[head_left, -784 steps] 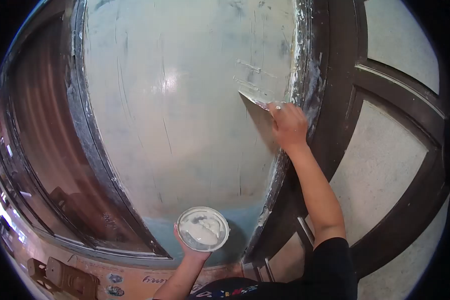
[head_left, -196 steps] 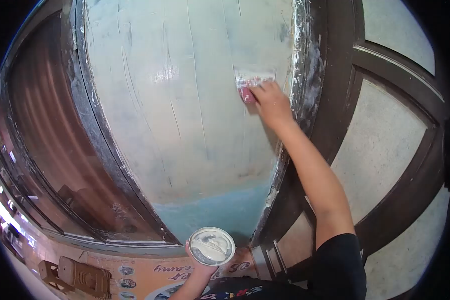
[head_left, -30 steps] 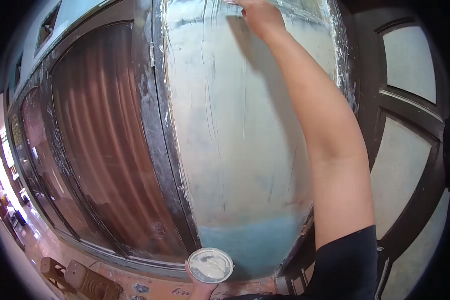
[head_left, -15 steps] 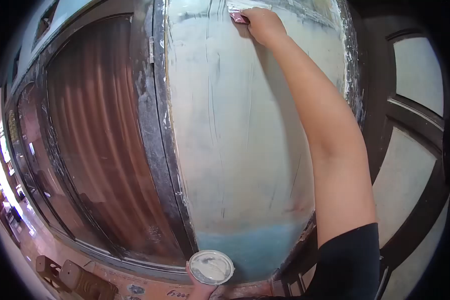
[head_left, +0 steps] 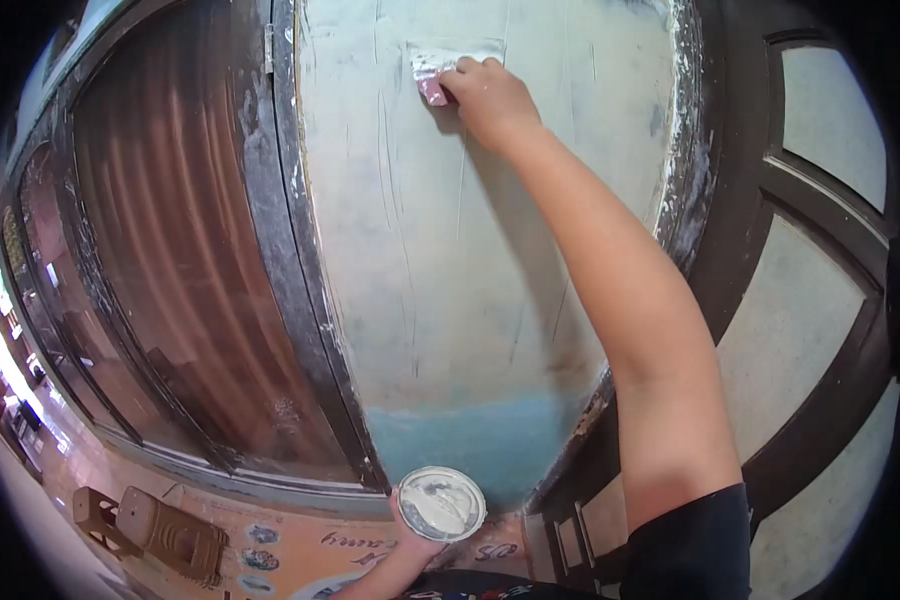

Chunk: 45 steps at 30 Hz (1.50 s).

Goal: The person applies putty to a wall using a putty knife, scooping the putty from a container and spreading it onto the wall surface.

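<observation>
My right hand (head_left: 492, 103) is closed round a putty knife (head_left: 433, 88) with a reddish handle, its wide blade flat against the upper part of a pale wall panel (head_left: 450, 270). Thin vertical scratches and grey smears mark the panel, and its lowest part is blue. Low in the view, my left hand (head_left: 410, 545) holds a round tub (head_left: 442, 504) from below and the side. White paste lies inside the tub.
A glazed frame with a brown curtain (head_left: 190, 250) behind it stands on the left. Dark-framed door panels (head_left: 800, 330) are on the right. Brown plastic stools (head_left: 170, 530) stand at lower left, beside a printed orange banner (head_left: 300, 555).
My right hand and the putty knife have moved down and left in the view. The camera has shifted, and the tub appears slightly higher and further right.
</observation>
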Available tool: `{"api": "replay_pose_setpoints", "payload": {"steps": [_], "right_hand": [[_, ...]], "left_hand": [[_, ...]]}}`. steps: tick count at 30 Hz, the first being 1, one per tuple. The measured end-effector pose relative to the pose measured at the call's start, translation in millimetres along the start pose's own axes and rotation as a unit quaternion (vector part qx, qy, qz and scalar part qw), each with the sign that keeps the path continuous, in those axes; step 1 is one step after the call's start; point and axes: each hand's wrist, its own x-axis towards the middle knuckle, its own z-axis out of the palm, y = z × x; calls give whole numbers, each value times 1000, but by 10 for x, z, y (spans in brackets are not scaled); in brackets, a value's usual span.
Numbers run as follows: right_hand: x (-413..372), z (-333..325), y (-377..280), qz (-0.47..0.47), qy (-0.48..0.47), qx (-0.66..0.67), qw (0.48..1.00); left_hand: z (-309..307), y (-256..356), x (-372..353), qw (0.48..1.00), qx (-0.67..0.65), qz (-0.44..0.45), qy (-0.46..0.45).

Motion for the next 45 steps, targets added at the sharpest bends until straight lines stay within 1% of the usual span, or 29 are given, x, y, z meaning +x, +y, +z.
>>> {"api": "replay_pose_setpoints", "payload": {"steps": [1, 4, 6, 8, 9, 10, 11, 14, 15, 16, 17, 21, 22, 24, 25, 27, 29, 32, 33, 34, 36, 38, 39, 42, 43, 45], "right_hand": [[-96, 19, -51, -2, -6, 8, 1000], [-404, 79, -215, -4, -34, 21, 999], [-641, 182, -342, -9, -16, 65, 998], [-870, 295, -474, -6, -28, 70, 997], [-1011, 347, -558, -6, -35, 73, 997], [-1160, 394, -649, -6, -41, 75, 996], [-1313, 435, -748, 16, -35, 97, 995], [-1720, 570, -967, 11, -45, 120, 992], [-1845, 621, -1028, 12, -45, 124, 991], [-1977, 674, -1087, 12, -64, 116, 991], [-2116, 708, -1152, 12, -84, 108, 991], [-2676, 816, -1359, 25, -80, 114, 990], [-2838, 870, -1413, 21, -67, 106, 992], [-3083, 945, -1501, 21, -58, 99, 993], [-3207, 964, -1552, 26, -80, 112, 990], [-3393, 1016, -1648, 34, -101, 126, 986], [-3626, 1053, -1784, 35, -143, 115, 982], [-4002, 1128, -1958, 43, -141, 141, 979], [-4146, 1172, -2014, 29, -167, 122, 978], [-4248, 1165, -2073, 30, -165, 120, 978], [-4428, 1132, -2190, 35, -272, 117, 955], [-4681, 1169, -2315, 35, -281, 129, 950], [-4773, 1211, -2344, 32, -289, 139, 947], [-4882, 1184, -2426, 47, -294, 156, 942], [-4904, 1196, -2420, 47, -304, 163, 937], [-4921, 1170, -2408, 50, -299, 177, 936]], "left_hand": [[-59, -45, -21, 999, -37, -18, -21], [-173, -199, -101, 999, -34, -4, -16], [-182, -233, -195, 999, -34, -1, -6], [-194, -243, -238, 996, -83, -16, -34], [-158, -254, -276, 998, -65, 7, -25], [-159, -244, -322, 998, -66, 9, -19], [-166, -225, -347, 997, -69, 14, -21], [-133, -168, -466, 997, -67, 30, -5], [-143, -140, -484, 997, -71, 32, -24], [-148, -114, -505, 996, -75, 34, -42], [-132, -97, -552, 995, -85, 43, -41], [-134, -37, -649, 995, -73, 58, -19], [-129, -22, -670, 996, -72, 57, -17], [-113, 8, -722, 998, -22, 56, -21], [-140, 12, -722, 997, -58, 46, -30], [-176, 38, -727, 997, -59, 43, -33], [-228, 59, -779, 998, -46, 44, -27], [-364, 108, -763, 997, -60, 39, -21], [-373, 124, -776, 997, -58, 38, -23], [-328, 142, -816, 998, -54, 39, -17], [-334, 164, -825, 998, -50, 41, -13], [-359, 191, -844, 996, -67, 42, -27], [-326, 198, -866, 996, -63, 58, -20], [-352, 250, -887, 996, -50, 78, -10], [-359, 250, -890, 996, -27, 87, -15], [-432, 263, -852, 996, -48, 75, -22]]}}
